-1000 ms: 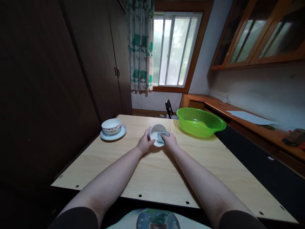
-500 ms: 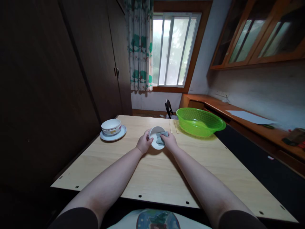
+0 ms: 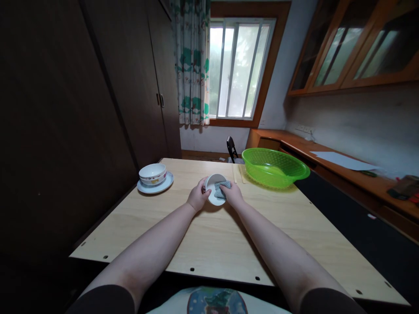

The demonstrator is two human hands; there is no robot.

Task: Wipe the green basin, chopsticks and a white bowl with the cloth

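Note:
A white bowl (image 3: 214,200) is tilted toward me above the middle of the table, its inside showing. My left hand (image 3: 197,196) grips it by the left side, thumb over the rim. In my right hand (image 3: 234,195) is a grey-blue cloth (image 3: 221,190), pressed against the inside of the bowl at its right. The fingers of my right hand are partly hidden behind the cloth and the bowl's edge.
Stacked bowls (image 3: 152,173) stand on a plate (image 3: 155,188) at the table's far left. A green plastic basket (image 3: 275,168) sits at the far right, with chopsticks (image 3: 238,173) beside it. The wooden table (image 3: 209,244) has holes along its front edge.

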